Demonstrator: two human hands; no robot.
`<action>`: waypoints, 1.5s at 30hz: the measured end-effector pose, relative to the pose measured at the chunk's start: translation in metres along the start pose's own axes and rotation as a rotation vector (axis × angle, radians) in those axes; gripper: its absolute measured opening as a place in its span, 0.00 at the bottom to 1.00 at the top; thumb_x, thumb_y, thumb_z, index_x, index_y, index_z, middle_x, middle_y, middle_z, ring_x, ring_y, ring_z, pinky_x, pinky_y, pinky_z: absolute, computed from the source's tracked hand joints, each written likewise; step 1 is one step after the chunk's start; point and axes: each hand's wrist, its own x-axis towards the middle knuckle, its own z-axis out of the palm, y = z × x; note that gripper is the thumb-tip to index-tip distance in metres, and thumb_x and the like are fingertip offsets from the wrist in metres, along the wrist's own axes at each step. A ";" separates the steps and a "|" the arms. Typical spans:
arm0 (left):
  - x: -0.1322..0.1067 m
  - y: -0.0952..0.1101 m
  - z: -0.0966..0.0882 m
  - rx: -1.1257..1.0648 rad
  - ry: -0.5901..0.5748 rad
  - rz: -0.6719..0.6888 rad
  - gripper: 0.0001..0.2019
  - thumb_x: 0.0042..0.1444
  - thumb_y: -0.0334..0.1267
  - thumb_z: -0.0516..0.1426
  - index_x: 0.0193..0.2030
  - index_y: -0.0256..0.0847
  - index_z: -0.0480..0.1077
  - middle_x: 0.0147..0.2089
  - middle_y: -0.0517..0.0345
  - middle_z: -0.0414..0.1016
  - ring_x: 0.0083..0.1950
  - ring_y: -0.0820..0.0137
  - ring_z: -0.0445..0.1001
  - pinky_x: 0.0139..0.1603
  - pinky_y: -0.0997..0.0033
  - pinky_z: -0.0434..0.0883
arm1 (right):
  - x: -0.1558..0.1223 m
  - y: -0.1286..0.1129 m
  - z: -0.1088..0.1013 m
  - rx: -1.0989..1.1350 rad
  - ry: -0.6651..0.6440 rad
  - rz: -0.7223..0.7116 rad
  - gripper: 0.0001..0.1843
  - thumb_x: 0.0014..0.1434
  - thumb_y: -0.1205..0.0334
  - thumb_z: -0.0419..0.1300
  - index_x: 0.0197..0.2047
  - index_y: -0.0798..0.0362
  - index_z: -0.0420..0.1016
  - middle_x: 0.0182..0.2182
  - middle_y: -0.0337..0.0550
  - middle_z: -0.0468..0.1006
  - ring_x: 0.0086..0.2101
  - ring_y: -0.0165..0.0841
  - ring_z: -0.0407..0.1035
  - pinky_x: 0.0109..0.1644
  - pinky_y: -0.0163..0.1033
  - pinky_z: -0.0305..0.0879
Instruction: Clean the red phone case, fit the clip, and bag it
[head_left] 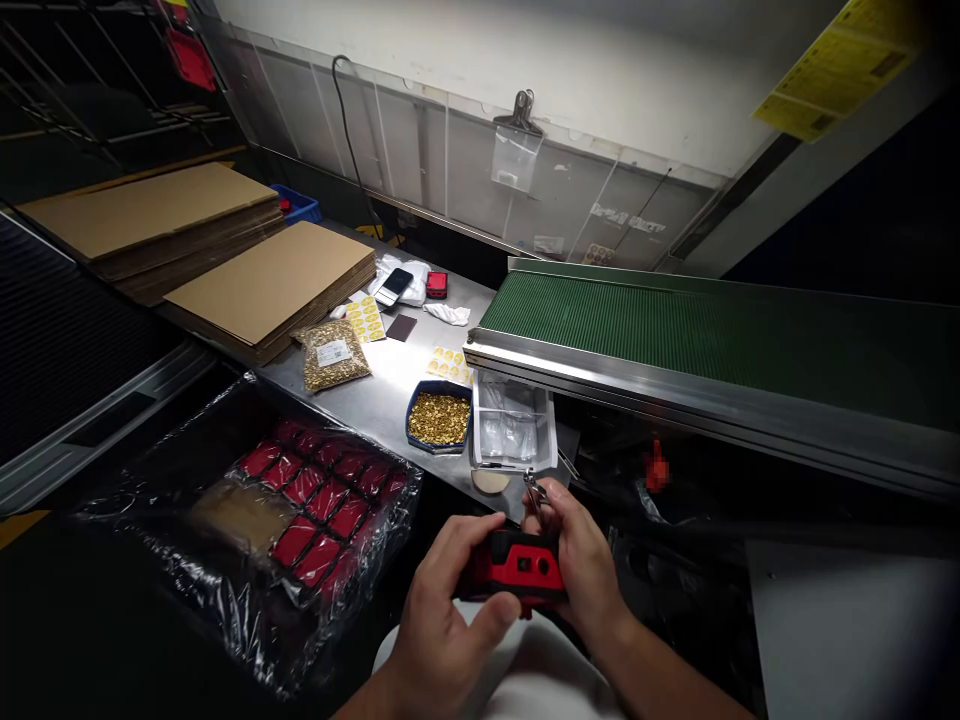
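A red-and-black plastic device (532,568) with two small dark sockets on its face is between my hands, above my lap. My left hand (448,610) grips its left side, fingers over the top and thumb along the lower front. My right hand (581,555) is at its right end, and its thumb and fingers pinch a small shiny metal clip-like piece (534,488) above the device. Just beyond it are a white divided bin (553,445) with clear plastic bags and a dark blue tray (409,415) of small brass-coloured parts.
A plastic-lined box (255,640) of wrapped red items stands at left. Stacked cardboard sheets (274,280), a bag of brass-coloured parts (334,355), a phone (394,286), a small red device (436,285) and yellow stickers (450,363) lie on the metal table. A green conveyor (600,315) runs right.
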 end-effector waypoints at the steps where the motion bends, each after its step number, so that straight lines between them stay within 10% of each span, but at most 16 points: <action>1: -0.002 0.001 -0.003 -0.012 -0.038 0.005 0.21 0.63 0.48 0.56 0.63 0.55 0.63 0.57 0.58 0.68 0.56 0.65 0.68 0.57 0.68 0.67 | 0.000 -0.002 0.000 -0.036 -0.015 0.001 0.22 0.59 0.41 0.60 0.33 0.54 0.72 0.23 0.37 0.67 0.23 0.26 0.59 0.22 0.30 0.58; 10: 0.002 0.000 -0.005 -0.065 -0.066 -0.234 0.22 0.50 0.53 0.66 0.43 0.41 0.67 0.39 0.58 0.71 0.40 0.67 0.70 0.41 0.70 0.68 | 0.007 -0.001 0.003 -0.359 -0.183 -0.072 0.22 0.67 0.43 0.51 0.35 0.53 0.69 0.20 0.35 0.67 0.22 0.26 0.59 0.28 0.32 0.57; 18: -0.011 -0.008 0.003 -0.403 0.267 -0.235 0.26 0.48 0.52 0.68 0.50 0.43 0.68 0.47 0.53 0.72 0.47 0.62 0.75 0.48 0.67 0.75 | 0.017 0.008 -0.005 0.110 -0.086 0.066 0.19 0.57 0.44 0.64 0.36 0.53 0.70 0.32 0.43 0.79 0.33 0.35 0.73 0.38 0.37 0.70; 25: -0.015 -0.012 0.007 -0.617 0.376 -0.298 0.28 0.49 0.57 0.67 0.51 0.42 0.72 0.47 0.48 0.76 0.48 0.61 0.74 0.48 0.69 0.74 | 0.012 0.015 0.002 0.339 0.044 0.048 0.21 0.55 0.44 0.65 0.31 0.55 0.71 0.20 0.35 0.67 0.20 0.25 0.59 0.23 0.30 0.58; 29: -0.013 -0.019 -0.002 -0.563 0.299 -0.377 0.15 0.59 0.50 0.62 0.36 0.38 0.73 0.28 0.60 0.67 0.30 0.76 0.64 0.32 0.80 0.65 | 0.012 0.000 0.004 0.166 0.005 -0.065 0.24 0.57 0.40 0.60 0.28 0.53 0.63 0.18 0.34 0.63 0.19 0.24 0.53 0.21 0.30 0.51; 36: -0.008 -0.024 0.005 -0.487 0.256 -0.267 0.25 0.52 0.60 0.63 0.25 0.38 0.65 0.25 0.61 0.62 0.28 0.74 0.61 0.32 0.76 0.64 | 0.013 -0.005 -0.003 0.062 0.002 -0.203 0.21 0.63 0.41 0.54 0.33 0.52 0.63 0.19 0.34 0.65 0.23 0.27 0.57 0.29 0.33 0.57; 45: -0.014 0.005 0.030 -0.141 0.391 -0.226 0.22 0.50 0.57 0.65 0.45 0.44 0.73 0.41 0.58 0.76 0.43 0.67 0.72 0.46 0.74 0.68 | 0.007 -0.027 -0.003 -0.054 0.035 -0.283 0.18 0.67 0.46 0.48 0.32 0.50 0.61 0.20 0.35 0.62 0.23 0.31 0.55 0.29 0.39 0.53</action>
